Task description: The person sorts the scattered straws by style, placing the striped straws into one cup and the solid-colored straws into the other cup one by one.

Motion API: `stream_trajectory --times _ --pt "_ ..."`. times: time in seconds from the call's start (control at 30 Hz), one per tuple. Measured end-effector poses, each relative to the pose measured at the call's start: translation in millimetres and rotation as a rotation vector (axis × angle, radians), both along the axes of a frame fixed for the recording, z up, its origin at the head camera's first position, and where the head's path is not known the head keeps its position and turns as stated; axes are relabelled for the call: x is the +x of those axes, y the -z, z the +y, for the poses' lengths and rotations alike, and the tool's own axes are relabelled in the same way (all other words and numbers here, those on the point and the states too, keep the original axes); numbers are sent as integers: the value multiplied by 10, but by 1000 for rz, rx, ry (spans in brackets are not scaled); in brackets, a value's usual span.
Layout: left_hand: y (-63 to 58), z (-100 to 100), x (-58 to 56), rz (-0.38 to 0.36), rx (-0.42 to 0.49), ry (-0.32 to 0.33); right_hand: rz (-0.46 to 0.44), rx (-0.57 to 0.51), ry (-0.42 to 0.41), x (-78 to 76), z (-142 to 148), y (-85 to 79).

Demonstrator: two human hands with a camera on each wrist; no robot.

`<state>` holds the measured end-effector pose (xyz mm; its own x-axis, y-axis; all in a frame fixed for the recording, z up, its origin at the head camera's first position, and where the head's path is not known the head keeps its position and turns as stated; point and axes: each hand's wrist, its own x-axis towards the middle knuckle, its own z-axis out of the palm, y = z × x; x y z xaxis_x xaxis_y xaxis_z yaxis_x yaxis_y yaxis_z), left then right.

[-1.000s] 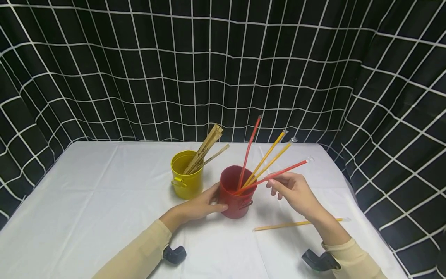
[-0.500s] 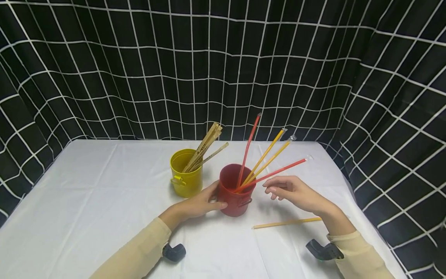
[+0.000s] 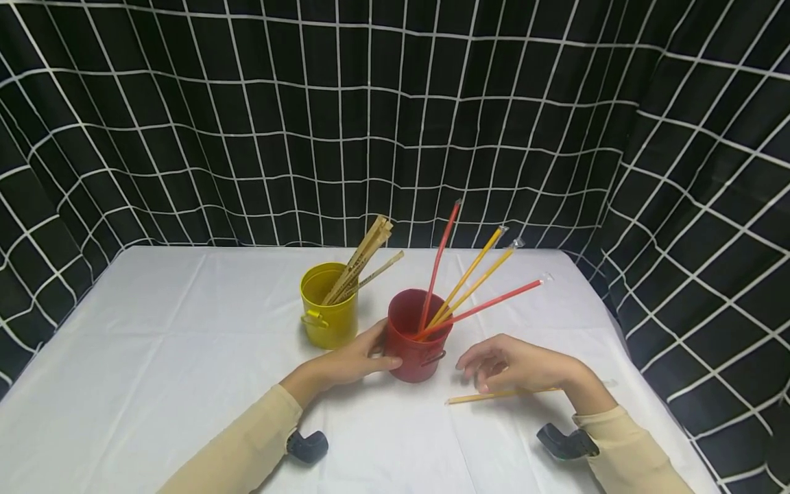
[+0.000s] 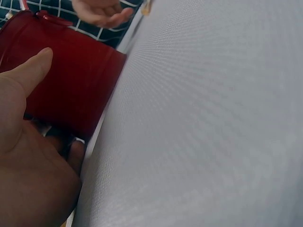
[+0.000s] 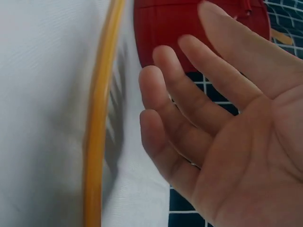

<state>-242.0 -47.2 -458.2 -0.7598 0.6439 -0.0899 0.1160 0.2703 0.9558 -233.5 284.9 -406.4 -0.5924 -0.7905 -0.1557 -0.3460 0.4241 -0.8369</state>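
Observation:
My left hand (image 3: 345, 363) holds a small red bucket (image 3: 412, 363) at its side, thumb in front and fingers behind. In the left wrist view the thumb lies along the red bucket's wall (image 4: 80, 80). Two red straws (image 3: 494, 302) and two yellow straws (image 3: 475, 278), with clear wrapper ends, lean out of it to the right. Right of the bucket, my right hand (image 3: 524, 363) hovers with relaxed fingers and nothing in them. Beneath it a yellow straw (image 3: 465, 398) lies on the table; the right wrist view shows a gap between this straw (image 5: 97, 127) and the fingertips.
A yellow bucket (image 3: 330, 326) stands behind and left of the red one, with paper-wrapped sticks (image 3: 364, 261) leaning right in it. White cloth covers the table (image 3: 185, 357). A black curtain with white grid lines (image 3: 345, 123) surrounds the back and sides.
My right hand lets go of the lower red straw, now leaning in the red bucket, then draws back and comes down over the yellow straw. The left hand stays on the bucket.

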Motion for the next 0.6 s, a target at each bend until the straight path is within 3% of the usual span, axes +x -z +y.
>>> stream_trajectory --times 0.13,0.33,0.6 --pt "-14 4 -9 4 -10 4 40 88 -2 36 -13 -22" --pt "-33 -8 -23 11 -7 3 129 212 58 42 24 -58" --pt "3 -12 -10 -10 -14 -13 100 255 100 52 1 8"
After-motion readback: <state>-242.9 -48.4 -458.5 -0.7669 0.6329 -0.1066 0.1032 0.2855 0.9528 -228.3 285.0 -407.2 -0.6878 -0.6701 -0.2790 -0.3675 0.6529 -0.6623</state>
